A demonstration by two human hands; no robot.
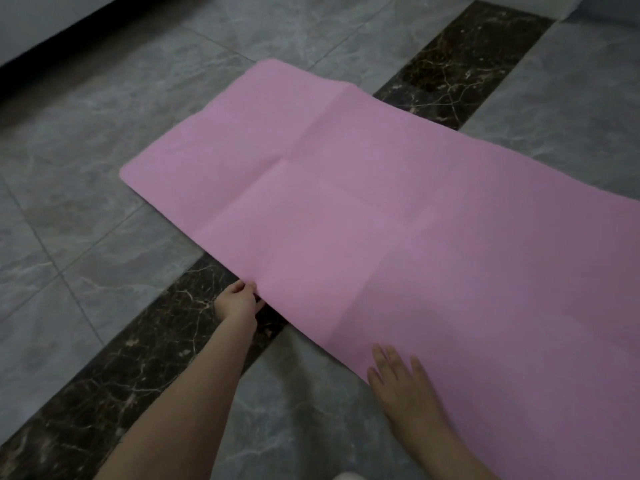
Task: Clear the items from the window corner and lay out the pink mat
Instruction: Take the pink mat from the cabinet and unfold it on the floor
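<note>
The pink mat [381, 209] lies unfolded across the tiled floor, running from the upper middle to the right edge, with fold creases showing on its surface. My left hand [239, 301] pinches the mat's near long edge, fingers curled over it and slightly lifting it. Flat on the mat near its lower edge rests my right hand [401, 382], fingers spread and holding nothing.
The floor is grey marble tile [86, 168] crossed by a dark brown marble strip [131, 368] that passes under the mat. A white wall with a dark base [52, 39] runs along the upper left. A pale object shows at the top right corner [571, 5].
</note>
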